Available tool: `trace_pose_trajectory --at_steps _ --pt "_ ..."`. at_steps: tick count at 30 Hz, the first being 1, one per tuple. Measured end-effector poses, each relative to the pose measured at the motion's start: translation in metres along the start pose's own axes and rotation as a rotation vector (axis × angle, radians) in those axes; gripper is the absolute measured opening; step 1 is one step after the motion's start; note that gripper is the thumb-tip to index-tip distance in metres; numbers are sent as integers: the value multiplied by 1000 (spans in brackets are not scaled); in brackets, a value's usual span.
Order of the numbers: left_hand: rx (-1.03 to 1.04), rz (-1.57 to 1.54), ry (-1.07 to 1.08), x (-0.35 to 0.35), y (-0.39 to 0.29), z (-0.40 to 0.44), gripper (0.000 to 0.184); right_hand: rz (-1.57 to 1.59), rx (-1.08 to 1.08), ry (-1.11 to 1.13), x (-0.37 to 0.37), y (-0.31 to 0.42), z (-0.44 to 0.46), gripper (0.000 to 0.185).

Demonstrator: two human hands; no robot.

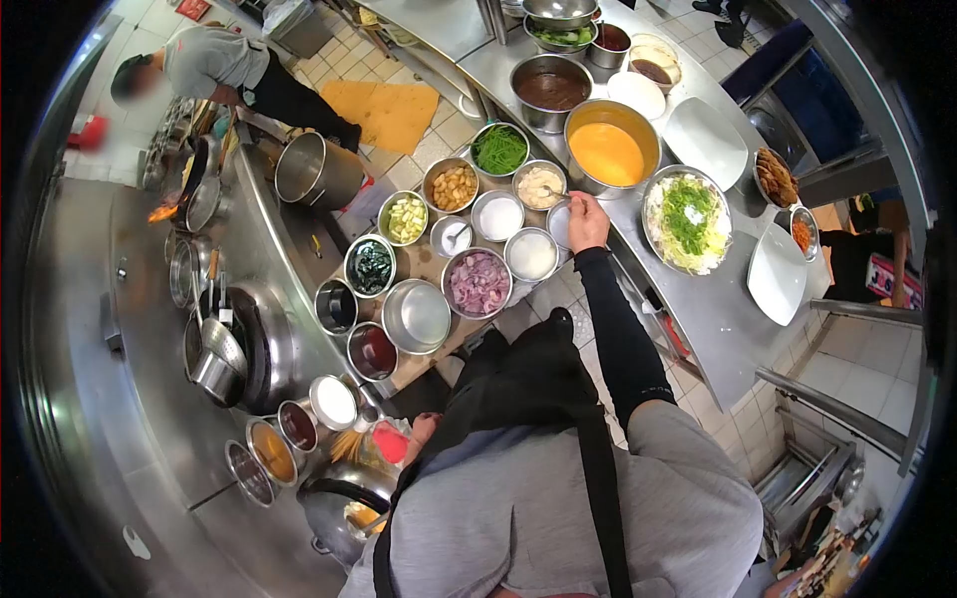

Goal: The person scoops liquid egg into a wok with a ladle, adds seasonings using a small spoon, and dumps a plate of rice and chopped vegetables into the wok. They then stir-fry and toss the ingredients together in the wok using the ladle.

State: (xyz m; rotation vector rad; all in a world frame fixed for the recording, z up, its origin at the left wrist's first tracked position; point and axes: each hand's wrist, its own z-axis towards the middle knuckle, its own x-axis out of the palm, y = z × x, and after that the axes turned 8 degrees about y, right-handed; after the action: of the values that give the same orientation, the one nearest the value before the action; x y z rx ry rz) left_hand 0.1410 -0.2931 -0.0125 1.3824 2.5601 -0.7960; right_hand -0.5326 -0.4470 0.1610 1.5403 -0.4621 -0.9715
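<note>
the right hand (588, 221) is closed, its fingers pinched on the handle of a slim silver metal utensil (556, 192) (probably a spoon, though its far end is hard to make out). that end points to the hand's ten o'clock, at the round metal bowl of pale beige paste (538, 180). the left hand (426, 431) is at the body's side, near a bright red, flat-looking item (390, 443); i cannot tell whether it grips anything.

spilling looks the likeliest trouble: a loaded utensil, tilted or lifted fast, could drip paste into the small round metal bowl (559, 230) under the fingers at nine o'clock, or the round metal bowl of white contents (531, 256) at eight. the bowls stand tightly packed, so a low wrist could tip one. at one o'clock the deep metal pot of smooth orange sauce (610, 149) sits just beside the knuckles; a careless upward sweep could bump its rim.
</note>
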Motion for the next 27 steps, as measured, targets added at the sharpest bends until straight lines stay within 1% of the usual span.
trace_pose_trajectory --at_steps 2,9,12,15,16,18,21,24,25,27 --pt "-16 14 -25 9 17 -2 31 151 110 0 2 -5 3 22" --pt "-42 -15 -64 11 22 -3 33 300 248 14 -1 -27 3 20" --pt "-18 -11 -65 3 18 8 34 488 346 -5 -6 -22 -1 21" --pt "113 103 -84 -9 4 22 32 649 454 -15 -19 -16 -8 26" --pt "76 -14 -46 -12 -5 26 32 656 471 -4 -25 -15 -11 25" --pt "1 -242 42 -15 -31 25 32 702 462 -4 -40 -9 -20 25" --pt "52 -130 118 -20 -49 41 34 774 439 -34 -78 16 -44 25" --pt "214 138 104 -19 -59 62 41 776 399 -79 -132 40 -61 25" --pt "234 181 101 -18 -63 67 41 767 398 -107 -152 50 -63 24" --pt "227 197 119 -14 -73 74 42 770 279 -163 -193 59 -64 23"
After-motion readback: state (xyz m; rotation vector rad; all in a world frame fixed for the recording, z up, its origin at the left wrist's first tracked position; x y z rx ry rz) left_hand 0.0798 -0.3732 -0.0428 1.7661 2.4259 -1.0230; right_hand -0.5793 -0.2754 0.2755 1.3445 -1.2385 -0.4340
